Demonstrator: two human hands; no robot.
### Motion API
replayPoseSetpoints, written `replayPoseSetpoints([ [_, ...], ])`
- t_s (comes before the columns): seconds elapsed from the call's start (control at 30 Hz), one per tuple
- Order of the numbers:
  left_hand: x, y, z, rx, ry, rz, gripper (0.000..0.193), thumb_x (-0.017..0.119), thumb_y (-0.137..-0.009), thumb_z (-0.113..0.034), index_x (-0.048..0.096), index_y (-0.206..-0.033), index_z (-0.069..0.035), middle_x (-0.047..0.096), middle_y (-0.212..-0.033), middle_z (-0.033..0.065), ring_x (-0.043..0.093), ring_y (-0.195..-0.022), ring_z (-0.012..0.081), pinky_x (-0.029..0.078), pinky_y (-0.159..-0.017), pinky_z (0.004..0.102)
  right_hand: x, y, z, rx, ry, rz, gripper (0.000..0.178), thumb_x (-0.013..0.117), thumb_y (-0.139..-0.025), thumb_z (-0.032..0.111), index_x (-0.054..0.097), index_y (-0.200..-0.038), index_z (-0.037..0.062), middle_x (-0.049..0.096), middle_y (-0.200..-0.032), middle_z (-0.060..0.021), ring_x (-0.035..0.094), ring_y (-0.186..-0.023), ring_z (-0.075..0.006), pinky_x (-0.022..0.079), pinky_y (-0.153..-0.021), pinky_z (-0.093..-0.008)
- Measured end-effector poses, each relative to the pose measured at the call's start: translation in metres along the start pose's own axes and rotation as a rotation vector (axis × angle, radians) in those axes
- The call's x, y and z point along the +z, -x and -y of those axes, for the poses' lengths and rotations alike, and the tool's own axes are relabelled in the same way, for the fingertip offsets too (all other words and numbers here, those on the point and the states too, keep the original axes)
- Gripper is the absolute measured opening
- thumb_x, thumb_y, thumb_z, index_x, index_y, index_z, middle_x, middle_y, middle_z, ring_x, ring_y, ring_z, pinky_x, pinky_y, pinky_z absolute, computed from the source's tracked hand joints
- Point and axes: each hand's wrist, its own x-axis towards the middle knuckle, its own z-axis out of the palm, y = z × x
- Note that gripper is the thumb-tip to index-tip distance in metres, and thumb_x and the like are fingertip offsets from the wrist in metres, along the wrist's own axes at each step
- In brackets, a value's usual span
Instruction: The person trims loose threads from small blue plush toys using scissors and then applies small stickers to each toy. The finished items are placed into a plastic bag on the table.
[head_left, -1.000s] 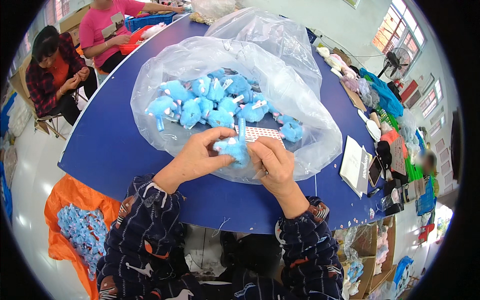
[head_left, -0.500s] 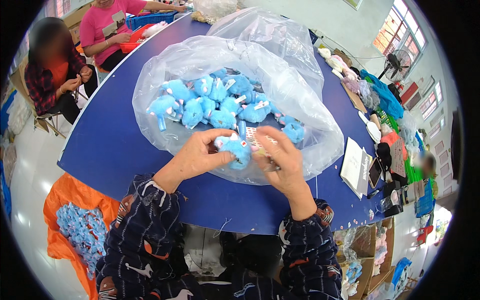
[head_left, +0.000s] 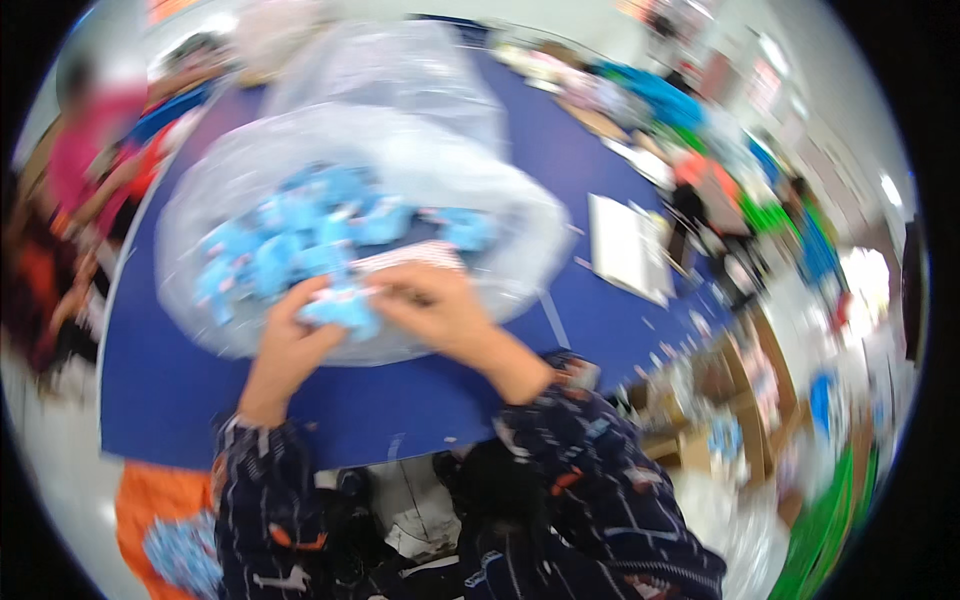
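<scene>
My left hand [head_left: 293,340] is closed on a small blue plush toy [head_left: 343,308] at the near rim of a clear plastic bag [head_left: 210,170]. Against the toy's right side, my right hand [head_left: 430,308] has its fingers drawn together. Something small and dark shows by those fingers, too blurred to name. A heap of similar blue plush toys [head_left: 275,262] lies on the opened bag just beyond my hands. Partly behind my right hand is a sheet of small red-and-white pieces [head_left: 425,253].
A white pad [head_left: 620,245] lies on the blue table [head_left: 545,375] to the right. Soft goods [head_left: 640,100] are piled along the far right. An orange sack [head_left: 150,490] with small blue pieces stands at lower left. People [head_left: 95,150] sit at left.
My view has swung to the right, so the table and bag sit further left and everything is smeared. The right fingers have come in against the toy, which stays in my left hand.
</scene>
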Motion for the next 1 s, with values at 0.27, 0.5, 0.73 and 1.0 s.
replayPoseSetpoints([
  [0.27, -0.022, 0.011, 0.006, -0.001, -0.092, 0.076, 0.05, 0.064, -0.07, -0.001, 0.048, -0.118, 0.003, 0.054, -0.104, 0.0059, 0.053, -0.092, 0.0133, 0.044, -0.08, 0.0254, 0.011, 0.038, 0.025, 0.07, -0.142, -0.075, 0.009, 0.061, -0.076, 0.006, 0.058, -0.082, -0.0005, 0.06, -0.072, -0.0092, 0.056, -0.065, -0.0149, 0.045, -0.059, -0.0267],
  [0.5, -0.024, 0.001, 0.008, 0.022, 0.034, 0.266, 0.038, 0.054, -0.083, -0.008, 0.048, -0.119, 0.001, 0.056, -0.105, 0.0092, 0.057, -0.087, 0.0143, 0.046, -0.076, 0.025, -0.029, 0.108, 0.069, 0.373, -0.3, -0.364, 0.012, 0.063, -0.076, 0.009, 0.061, -0.082, -0.001, 0.061, -0.076, -0.0022, 0.053, -0.068, -0.0051, 0.044, -0.06, -0.0203],
  [0.73, -0.038, -0.017, 0.022, 0.056, -0.33, -0.146, 0.026, 0.054, -0.089, -0.015, 0.056, -0.109, 0.001, 0.059, -0.092, 0.0053, 0.056, -0.081, 0.0092, 0.046, -0.073, 0.021, -0.205, 0.234, 0.11, 0.433, 0.126, -1.281, 0.019, 0.065, -0.078, 0.021, 0.061, -0.084, 0.0042, 0.059, -0.073, -0.0014, 0.049, -0.057, -0.0064, 0.037, -0.047, -0.0193],
  [1.0, -0.027, -0.007, 0.006, 0.183, -0.531, -0.171, 0.018, 0.057, -0.084, -0.011, 0.061, -0.095, 0.002, 0.062, -0.086, 0.0042, 0.056, -0.075, 0.0109, 0.045, -0.068, 0.0247, -0.237, 0.273, 0.089, 0.472, 0.264, -1.448, 0.03, 0.054, -0.086, 0.027, 0.056, -0.111, 0.0105, 0.059, -0.096, -0.0057, 0.039, -0.051, -0.0032, 0.031, -0.045, -0.0178],
])
